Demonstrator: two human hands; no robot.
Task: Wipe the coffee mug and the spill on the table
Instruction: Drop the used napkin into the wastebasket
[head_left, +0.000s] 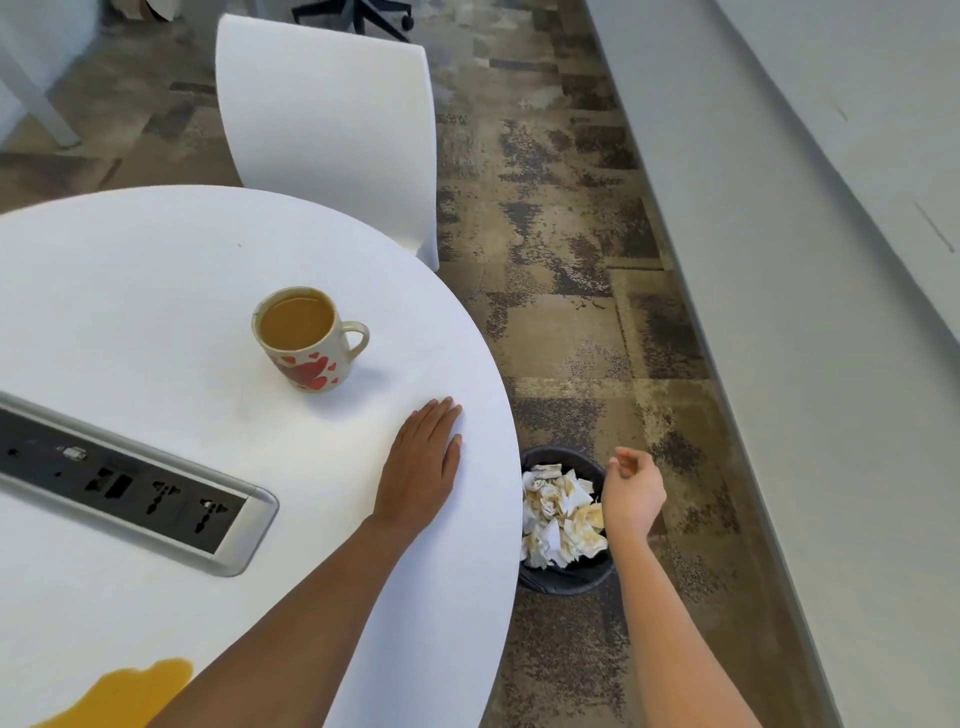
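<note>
A cream mug (310, 343) with red hearts stands upright on the round white table (156, 291), full of light brown coffee, its handle pointing right. My left hand (422, 462) lies flat on the tabletop near the right edge, a little below and right of the mug, fingers straight. My right hand (635, 488) hangs off the table above the black waste bin (566, 571), fingers loosely curled and holding nothing. An orange-brown spill (124, 693) spreads on the table at the bottom left, partly behind my left forearm.
The bin on the carpet beside the table holds several crumpled, coffee-stained paper tissues (561, 512). A recessed power socket strip (130, 486) is set in the table at left. A white chair (332, 130) stands behind the table. A grey wall (779, 260) runs along the right.
</note>
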